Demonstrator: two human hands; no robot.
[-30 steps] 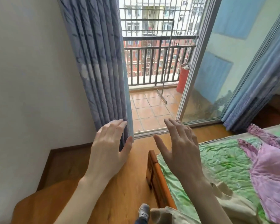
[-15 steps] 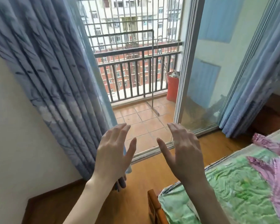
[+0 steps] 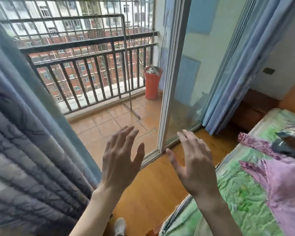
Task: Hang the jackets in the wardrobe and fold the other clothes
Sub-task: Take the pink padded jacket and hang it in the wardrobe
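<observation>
Both hands have let go of the blue curtain [image 3: 24, 150] since a second ago, and the view has swung up toward the balcony; the left hand [image 3: 121, 160] hovers with fingers spread and holds nothing; the right hand [image 3: 194, 167] is likewise spread and empty above the wooden floor [image 3: 153, 189]; a pink garment [image 3: 283, 183] lies on the bed [image 3: 242, 201] at right, with a dark garment [image 3: 286, 143] beyond it; a red bucket [image 3: 152, 84] stands on the balcony by the railing [image 3: 92, 70].
</observation>
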